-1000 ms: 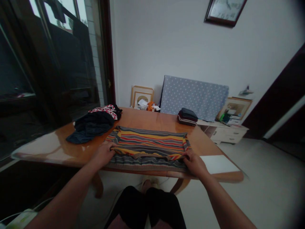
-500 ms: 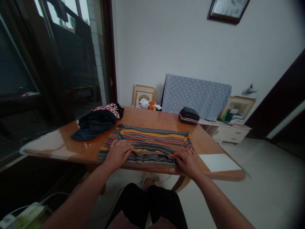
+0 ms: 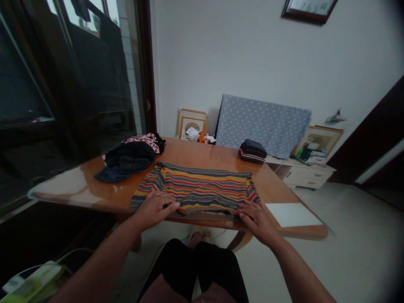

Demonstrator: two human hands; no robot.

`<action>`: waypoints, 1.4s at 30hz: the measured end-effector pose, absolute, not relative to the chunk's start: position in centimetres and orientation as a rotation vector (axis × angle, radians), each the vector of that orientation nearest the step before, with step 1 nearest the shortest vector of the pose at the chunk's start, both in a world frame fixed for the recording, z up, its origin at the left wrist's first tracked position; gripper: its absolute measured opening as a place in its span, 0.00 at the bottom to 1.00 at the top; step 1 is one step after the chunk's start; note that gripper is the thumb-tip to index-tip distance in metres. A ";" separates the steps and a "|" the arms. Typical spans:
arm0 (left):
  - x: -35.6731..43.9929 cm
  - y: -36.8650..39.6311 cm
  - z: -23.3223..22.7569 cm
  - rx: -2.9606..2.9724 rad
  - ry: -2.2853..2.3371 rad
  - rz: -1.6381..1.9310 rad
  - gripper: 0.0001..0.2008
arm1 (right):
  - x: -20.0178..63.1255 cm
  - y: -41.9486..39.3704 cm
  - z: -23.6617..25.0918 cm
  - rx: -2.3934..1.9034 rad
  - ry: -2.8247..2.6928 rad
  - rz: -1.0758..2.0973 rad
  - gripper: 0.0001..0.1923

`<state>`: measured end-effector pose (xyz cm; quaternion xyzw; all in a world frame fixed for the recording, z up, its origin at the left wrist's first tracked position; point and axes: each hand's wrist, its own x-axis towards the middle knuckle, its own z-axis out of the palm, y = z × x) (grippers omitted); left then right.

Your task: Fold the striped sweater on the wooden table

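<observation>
A striped shirt [image 3: 205, 187] in grey, yellow, red and orange lies folded across the table's near side. Its brown hem runs along the near edge, and both sides show folded-in parts. My left hand [image 3: 157, 209] rests on the near left corner, fingers out over the cloth and thumb apart toward the hem. On the near right corner lies my right hand [image 3: 256, 216], its fingers spread on the fabric and thumb by the hem. Neither palm side is visible.
A rumpled pile of dark and red-patterned clothes [image 3: 132, 158] sits at the table's left. A folded clothes stack [image 3: 252, 151] stands at the far right. A white sheet [image 3: 293, 214] lies near the right corner of the wooden table [image 3: 195, 151].
The shirt's upper layer has come down toward me, its brown hem now covering most of the grey striped layer beneath. My left thumb has spread away from the fingers.
</observation>
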<state>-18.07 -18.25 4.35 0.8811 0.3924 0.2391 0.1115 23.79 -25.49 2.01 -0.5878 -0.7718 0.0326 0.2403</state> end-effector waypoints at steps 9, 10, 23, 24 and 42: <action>-16.4 -16.9 4.4 2.536 1.315 0.814 0.18 | 21.0 -23.5 3.7 -1.558 -1.935 0.065 0.18; -16.4 -17.0 4.2 2.531 1.308 0.800 0.17 | 20.8 -23.4 3.5 -1.581 -1.976 0.079 0.18; -20.6 -8.0 3.9 1.966 1.983 0.897 0.15 | 21.8 -21.0 3.3 -1.753 -1.894 0.340 0.23; -21.0 -6.8 4.0 1.914 2.057 0.862 0.15 | 21.8 -20.3 3.4 -1.751 -1.883 0.333 0.24; -21.3 -1.6 3.5 1.632 2.461 0.654 0.20 | 21.0 -15.7 0.3 -1.866 -1.957 0.438 0.16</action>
